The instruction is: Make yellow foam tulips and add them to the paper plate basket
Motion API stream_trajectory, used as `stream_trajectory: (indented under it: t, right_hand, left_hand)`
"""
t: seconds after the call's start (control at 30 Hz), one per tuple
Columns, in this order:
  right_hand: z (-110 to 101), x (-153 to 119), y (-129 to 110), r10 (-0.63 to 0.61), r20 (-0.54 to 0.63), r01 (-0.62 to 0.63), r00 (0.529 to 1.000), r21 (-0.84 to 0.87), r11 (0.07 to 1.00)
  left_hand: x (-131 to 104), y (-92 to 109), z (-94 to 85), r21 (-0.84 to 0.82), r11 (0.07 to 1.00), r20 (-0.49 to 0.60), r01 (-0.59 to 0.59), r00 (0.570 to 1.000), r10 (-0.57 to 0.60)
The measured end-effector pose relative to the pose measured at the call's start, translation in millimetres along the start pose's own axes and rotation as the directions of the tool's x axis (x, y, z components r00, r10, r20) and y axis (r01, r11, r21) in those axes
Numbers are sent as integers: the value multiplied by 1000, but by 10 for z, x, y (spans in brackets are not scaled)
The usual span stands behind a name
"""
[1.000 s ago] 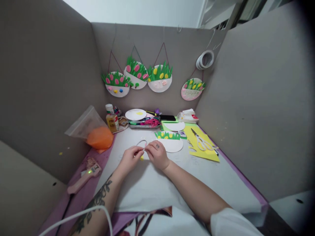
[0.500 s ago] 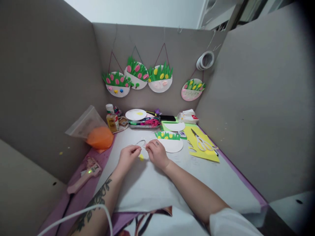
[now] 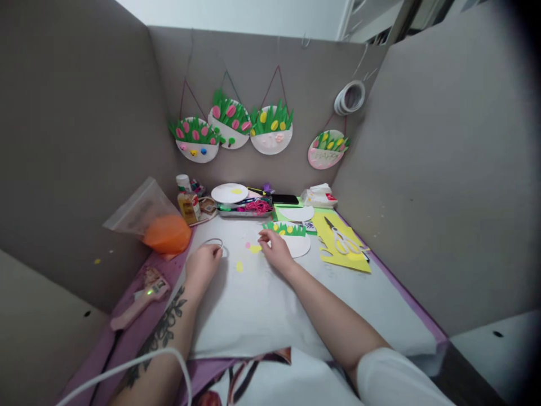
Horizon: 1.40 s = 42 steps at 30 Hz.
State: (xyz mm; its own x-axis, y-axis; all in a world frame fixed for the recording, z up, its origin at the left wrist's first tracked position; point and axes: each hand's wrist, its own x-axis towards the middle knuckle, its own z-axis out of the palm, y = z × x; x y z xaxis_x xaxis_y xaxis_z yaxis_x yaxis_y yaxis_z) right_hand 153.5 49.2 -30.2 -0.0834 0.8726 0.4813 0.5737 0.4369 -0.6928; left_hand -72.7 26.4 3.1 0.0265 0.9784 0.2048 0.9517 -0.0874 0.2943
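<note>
My left hand (image 3: 203, 263) is closed on a thin pale ring, which looks like a narrow roll of tape (image 3: 214, 241), above the left part of the white sheet. My right hand (image 3: 274, 248) hovers at the left edge of a half paper plate (image 3: 298, 246) with green paper grass and yellow shapes. Its fingers are drawn together; whatever they hold is too small to make out. Between the hands lie a yellow paper cutout (image 3: 239, 267), another yellow piece (image 3: 255, 248) by the right fingertips, and a small pink piece (image 3: 248, 245).
White-handled scissors (image 3: 344, 241) lie on yellow paper (image 3: 338, 260) at right. A pink glue gun (image 3: 141, 301) with a lit green light and a bag of orange material (image 3: 167, 234) are at left. A tray (image 3: 245, 213) stands behind. Plate crafts (image 3: 270, 144) hang on the grey panel.
My hands have come apart: the left moved left with the roll of tape, the right slightly right to the half plate. The yellow and pink pieces between them now show more fully.
</note>
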Motion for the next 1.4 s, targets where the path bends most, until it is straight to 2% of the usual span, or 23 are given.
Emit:
stream_trajectory:
  t: [0.07, 0.13, 0.2, 0.3, 0.4, 0.63, 0.77, 0.87, 0.9, 0.97, 1.03, 1.07, 1.13, 1.2, 1.27, 1.33, 1.4]
  right_hand:
    - [57, -48, -81, -75, 147, 76, 986, 2, 997]
    - [101, -94, -174, -133, 278, 138, 951, 2, 990]
    - [128, -131, -246, -156, 363, 161, 919, 17, 987]
    - [143, -166, -288, -148, 431, 134, 890, 63, 989]
    - [149, -183, -277, -139, 470, 117, 872, 75, 990]
    - [141, -175, -275, -116, 498, 105, 859, 50, 993]
    - [129, -178, -277, -106, 510, 85, 854, 65, 994]
    - [153, -187, -253, -101, 509, 39, 855, 131, 991]
    - [163, -183, -242, -88, 495, 1, 864, 174, 985]
    - [169, -153, -225, -17, 402, -111, 916, 294, 949]
    - [132, -92, -216, 106, 251, -213, 962, 449, 868]
    - [95, -54, -215, 162, 183, -236, 970, 526, 817]
    - [-7, 24, -214, 222, 84, -223, 971, 644, 732]
    - [-117, 84, -214, 246, -12, -166, 969, 704, 690]
    - [-197, 115, -220, 259, -95, -110, 961, 728, 677]
    - [-225, 110, -248, 241, -78, -105, 967, 742, 662]
    - [-201, 74, -308, 186, 52, -162, 981, 748, 644]
  left_hand:
    - [-9, -10, 26, 104, 995, 52, 1, 999, -6]
    - [-11, -14, 59, 124, 991, 33, -57, 998, 54]
    - [-16, 7, 100, 47, 987, 28, -155, 988, 154]
    - [-38, 80, 176, -116, 957, 117, -265, 953, 278]
    - [-75, 157, 244, -156, 938, 135, -308, 935, 329]
    - [-95, 199, 277, -171, 932, 110, -320, 934, 341]
    - [-46, 121, 267, -221, 952, 162, -213, 954, 252]
    - [-2, 50, 213, -345, 930, 184, -128, 962, 201]
    - [8, 38, 184, -403, 906, 161, -127, 965, 207]
    - [15, 45, 117, -514, 843, 65, -157, 973, 220]
    - [-4, 86, 56, -583, 783, -81, -218, 974, 211]
    - [-22, 114, 35, -595, 760, -167, -263, 965, 203]
    - [-70, 165, 15, -574, 722, -348, -386, 913, 212]
    - [-117, 198, 21, -503, 688, -501, -523, 825, 261]
    - [-154, 209, 39, -409, 674, -595, -615, 740, 314]
    - [-177, 208, 52, -333, 681, -630, -652, 691, 353]
    - [-193, 208, 52, -289, 693, -622, -661, 680, 389]
